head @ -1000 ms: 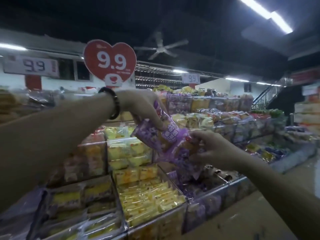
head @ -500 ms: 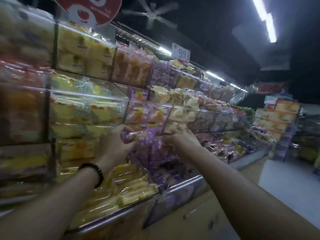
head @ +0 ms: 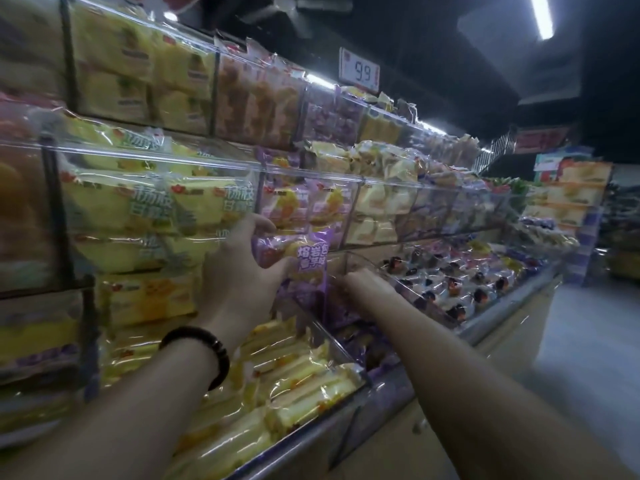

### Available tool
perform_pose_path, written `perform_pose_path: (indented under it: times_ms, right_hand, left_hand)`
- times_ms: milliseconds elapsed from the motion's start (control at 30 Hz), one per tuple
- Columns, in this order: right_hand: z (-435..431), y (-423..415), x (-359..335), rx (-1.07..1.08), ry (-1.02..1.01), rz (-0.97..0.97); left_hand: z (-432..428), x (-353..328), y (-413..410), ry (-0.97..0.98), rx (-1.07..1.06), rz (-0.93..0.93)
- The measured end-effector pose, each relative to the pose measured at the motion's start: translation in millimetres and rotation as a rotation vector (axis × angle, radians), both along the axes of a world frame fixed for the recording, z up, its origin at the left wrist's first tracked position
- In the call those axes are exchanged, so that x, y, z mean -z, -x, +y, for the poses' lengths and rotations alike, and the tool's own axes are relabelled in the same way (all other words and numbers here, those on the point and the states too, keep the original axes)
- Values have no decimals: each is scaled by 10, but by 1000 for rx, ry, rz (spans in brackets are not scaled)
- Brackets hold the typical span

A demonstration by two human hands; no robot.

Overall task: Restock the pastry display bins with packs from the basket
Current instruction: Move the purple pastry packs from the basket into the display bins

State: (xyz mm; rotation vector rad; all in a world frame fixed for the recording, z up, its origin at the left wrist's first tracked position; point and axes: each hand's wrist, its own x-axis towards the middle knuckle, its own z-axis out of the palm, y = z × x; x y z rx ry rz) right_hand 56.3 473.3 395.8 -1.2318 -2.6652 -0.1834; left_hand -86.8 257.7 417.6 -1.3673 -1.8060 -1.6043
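My left hand (head: 239, 268), with a dark bead bracelet on the wrist, grips a purple pastry pack (head: 304, 258) with white lettering and holds it upright over the bin of purple packs (head: 349, 327) in the lower row. My right hand (head: 363, 284) reaches into the same bin just right of the pack; its fingers are hidden behind the packs and the clear divider. The basket is out of view.
Clear acrylic bins (head: 156, 157) stacked in tiers hold yellow, orange and purple pastry packs. A bin of yellow cake slices (head: 277, 379) lies in front of my left arm. A 9.9 price sign (head: 360, 69) stands on top. The aisle floor (head: 585, 341) opens to the right.
I have moved closer to the display. Both hands went down and forward with the purple pack, from chest height in front of the bins to the purple bin in the lower row.
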Motion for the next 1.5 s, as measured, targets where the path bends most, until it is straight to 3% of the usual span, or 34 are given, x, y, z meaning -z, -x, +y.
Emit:
perform_pose_path:
  times_ms: [100, 233, 300, 400, 533, 633, 733, 800, 1067, 1200, 1500]
  right_hand:
    - [109, -61, -13, -70, 11, -25]
    - [-270, -244, -390, -245, -34, 416]
    - [-652, -347, -686, -449, -34, 546]
    - [-1062, -346, -929, -617, -170, 333]
    - [-1148, -238, -1031, -621, -335, 119]
    - [-1078, -351, -1106, -474, -343, 148]
    - [-907, -490, -1076, -257, -222, 175]
    - [-860, -517, -1000, -222, -232, 128]
    - [-745, 158, -306, -239, -30, 59]
    - [-661, 368, -52, -246, -36, 78]
    - [-811, 50, -269, -255, 25, 101]
  left_hand:
    - [-29, 4, -29, 9, -1, 29]
    - [-63, -3, -39, 1, 9, -31]
    - [-79, -7, -43, 2, 21, -63]
    - [-115, -21, -67, -2, 76, -54]
    - [-178, -60, -121, 2, 196, -46]
    - [-176, -69, -151, 14, 264, -144]
    - [-138, -53, -102, 67, 167, -140]
    - [-106, -24, -66, 140, 102, -96]
    - [-63, 27, -46, 213, 40, -68]
    - [-49, 58, -17, 282, 34, -42]
    - [-78, 20, -67, 407, 107, 19]
